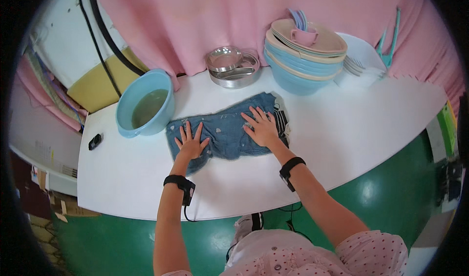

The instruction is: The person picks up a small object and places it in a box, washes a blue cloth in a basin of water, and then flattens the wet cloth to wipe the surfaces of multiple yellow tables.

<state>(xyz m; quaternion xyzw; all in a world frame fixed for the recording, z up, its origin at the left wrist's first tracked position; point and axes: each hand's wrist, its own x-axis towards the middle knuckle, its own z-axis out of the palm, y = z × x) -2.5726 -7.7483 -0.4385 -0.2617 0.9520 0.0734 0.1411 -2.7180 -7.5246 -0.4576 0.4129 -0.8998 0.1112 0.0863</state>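
Left hand (191, 143), right hand (262, 127) — flat, fingers spread, seemingly pressing down.

The scene is bright and evenly lit, with soft daylight that seems to come from above and behind the camera. Shadows are faint: only thin, soft ones sit under the left hand (191, 142) and right hand (262, 127) on the white table (342, 129), which is close to washed out. Round glare spots shine on the glossy green floor (386, 198), and highlights glint on the steel dishes (233, 67). Fisheye distortion bends the table edge into an arc, and a black vignette fills the corners. Focus is sharp in the middle and softens toward the rim, where detail smears
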